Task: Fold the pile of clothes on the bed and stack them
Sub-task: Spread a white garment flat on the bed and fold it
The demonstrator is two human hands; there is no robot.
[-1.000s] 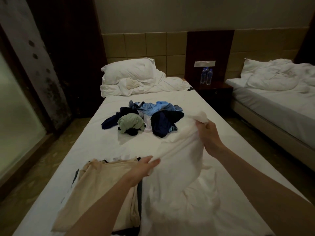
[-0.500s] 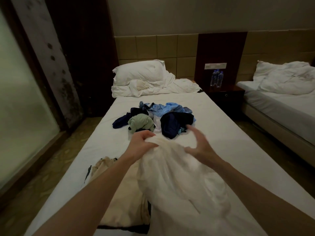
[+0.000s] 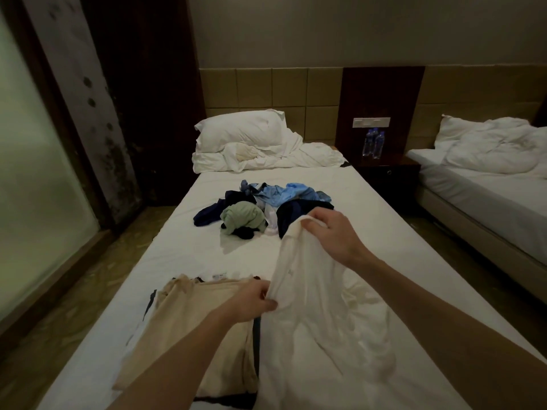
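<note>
Two hands held one white garment [image 3: 319,306] above the near right part of the bed [image 3: 189,250]. The garment was thin, soft and creased, hanging in loose folds from the grip points down to the sheet, where its lower part lay rumpled. The right hand [image 3: 331,235] pinched the upper edge of the fabric between thumb and curled fingers, at the higher and farther point, just in front of the pile. The left hand [image 3: 254,300] gripped the garment's left edge lower and nearer, fingers curled round a fold of cloth, directly over the stack. That stack of folded clothes [image 3: 195,329] lay flat at the near left of the bed: a beige top layer, smooth and roughly rectangular, with dark edges of lower items showing at its sides (a small white label was visible at its far edge). The pile of unfolded clothes [image 3: 260,208] lay bunched at mid-bed, well beyond the stack, comprising light blue, navy, pale green and black pieces in a crumpled heap. A plump white pillow [image 3: 239,131] rested on crumpled white bedding [image 3: 296,158] at the head. Two clear plastic bottles [image 3: 373,143] stood upright, touching, on a dark wooden nightstand [image 3: 387,170] between this bed and a second bed [image 3: 488,184].
</note>
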